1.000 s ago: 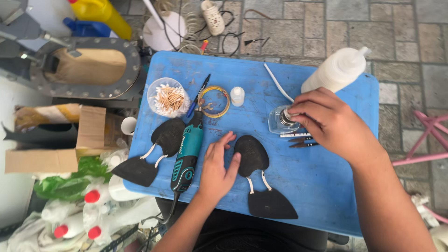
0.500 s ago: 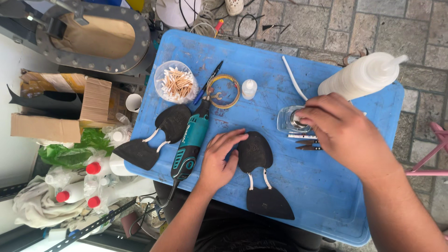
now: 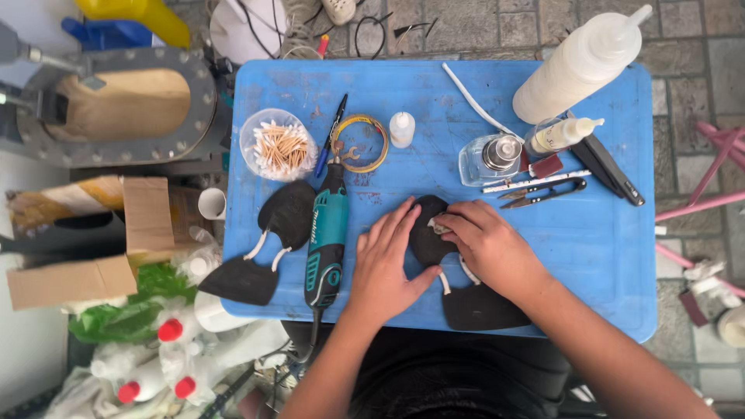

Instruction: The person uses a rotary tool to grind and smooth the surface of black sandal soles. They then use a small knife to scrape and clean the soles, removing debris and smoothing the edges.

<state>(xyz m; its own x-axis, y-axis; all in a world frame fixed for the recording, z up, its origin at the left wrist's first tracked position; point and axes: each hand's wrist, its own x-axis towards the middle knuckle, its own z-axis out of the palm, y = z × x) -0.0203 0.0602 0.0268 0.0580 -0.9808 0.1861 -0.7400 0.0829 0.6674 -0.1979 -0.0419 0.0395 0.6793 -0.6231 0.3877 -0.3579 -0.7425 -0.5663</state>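
A black oval piece (image 3: 421, 240), joined by white straps to a black fan-shaped piece (image 3: 483, 309), lies on the blue table (image 3: 605, 248). My left hand (image 3: 386, 264) rests flat beside the oval, fingers spread, with its thumb against the oval's lower edge. My right hand (image 3: 490, 247) pinches a small pale pad (image 3: 439, 228) and presses it onto the oval's top. A second, matching black pair (image 3: 285, 211) lies to the left, beyond a teal rotary tool (image 3: 327, 239).
At the back of the table are a tub of cotton swabs (image 3: 278, 145), a small glass jar with a metal lid (image 3: 493, 157), a large white squeeze bottle (image 3: 580, 64), a small dropper bottle (image 3: 401, 128), snips (image 3: 543, 194) and a pen (image 3: 330, 133). Boxes and bottles crowd the floor on the left.
My right hand has left the glass jar at the right and come down onto the black oval piece with the pale pad. My left hand has stayed beside the oval.
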